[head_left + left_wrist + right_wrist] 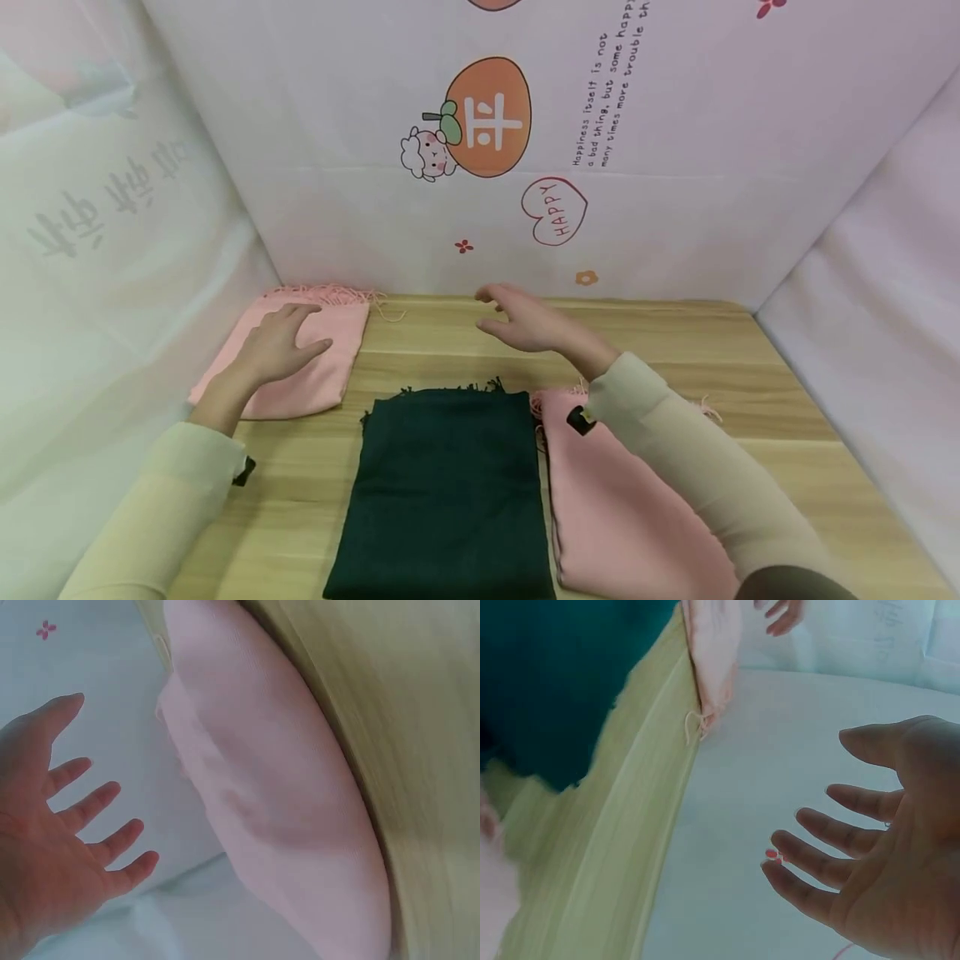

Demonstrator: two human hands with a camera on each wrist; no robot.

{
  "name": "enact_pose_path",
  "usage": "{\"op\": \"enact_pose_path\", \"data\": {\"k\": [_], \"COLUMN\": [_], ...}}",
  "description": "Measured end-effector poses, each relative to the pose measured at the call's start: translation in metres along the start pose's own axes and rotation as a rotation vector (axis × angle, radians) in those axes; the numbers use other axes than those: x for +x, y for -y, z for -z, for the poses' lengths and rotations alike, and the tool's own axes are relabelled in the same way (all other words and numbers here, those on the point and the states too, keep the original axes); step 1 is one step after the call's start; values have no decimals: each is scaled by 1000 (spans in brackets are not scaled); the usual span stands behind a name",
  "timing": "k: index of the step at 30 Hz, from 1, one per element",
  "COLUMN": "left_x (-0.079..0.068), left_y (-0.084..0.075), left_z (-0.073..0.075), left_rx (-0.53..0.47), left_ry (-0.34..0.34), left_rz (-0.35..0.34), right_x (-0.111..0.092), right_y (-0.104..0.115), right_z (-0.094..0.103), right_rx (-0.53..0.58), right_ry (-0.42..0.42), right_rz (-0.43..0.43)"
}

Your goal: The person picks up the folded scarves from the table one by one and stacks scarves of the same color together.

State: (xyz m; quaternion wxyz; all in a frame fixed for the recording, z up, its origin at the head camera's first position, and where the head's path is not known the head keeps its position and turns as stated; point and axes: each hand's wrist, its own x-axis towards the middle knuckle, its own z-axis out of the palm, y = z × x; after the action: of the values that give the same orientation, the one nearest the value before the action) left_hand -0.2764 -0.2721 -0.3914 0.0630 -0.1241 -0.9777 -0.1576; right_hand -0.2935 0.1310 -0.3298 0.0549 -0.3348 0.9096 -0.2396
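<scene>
A folded pink scarf (330, 367) with a fringe lies at the back left of the table. Over it hovers my left hand (276, 346), fingers spread and holding nothing; the left wrist view shows its palm (45, 847) apart from the pink cloth (277, 772). In the middle front lies a folded dark green scarf (450, 492), its fringe pointing to the back. Beyond that green scarf, my right hand (525, 321) is in the air with loosely bent, parted fingers and nothing in them. A second pink scarf (615, 508) lies right of the green one, partly hidden under my right sleeve.
The wooden table (420, 333) meets a white printed cloth wall (337, 208) at the back. White cloth walls also stand at the left (112, 275) and the right (877, 283). Loose pink fringe threads (393, 312) trail onto the wood.
</scene>
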Motion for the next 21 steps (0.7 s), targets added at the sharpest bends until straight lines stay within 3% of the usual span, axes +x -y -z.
{"op": "enact_pose_path", "data": {"k": [10,16,21], "left_x": [-2,-1,-1], "left_y": [27,40,50], "left_z": [7,17,16], "left_rx": [-11,-34,-68], "left_ry": [28,57,77], "left_rz": [69,131,150], "right_x": [37,58,72], "right_y": [12,24,27], "right_z": [-8,-12,-22], "right_rx": [133,352,522], "right_ry": [16,20,53], "right_rz": [-36,-145,-217]}}
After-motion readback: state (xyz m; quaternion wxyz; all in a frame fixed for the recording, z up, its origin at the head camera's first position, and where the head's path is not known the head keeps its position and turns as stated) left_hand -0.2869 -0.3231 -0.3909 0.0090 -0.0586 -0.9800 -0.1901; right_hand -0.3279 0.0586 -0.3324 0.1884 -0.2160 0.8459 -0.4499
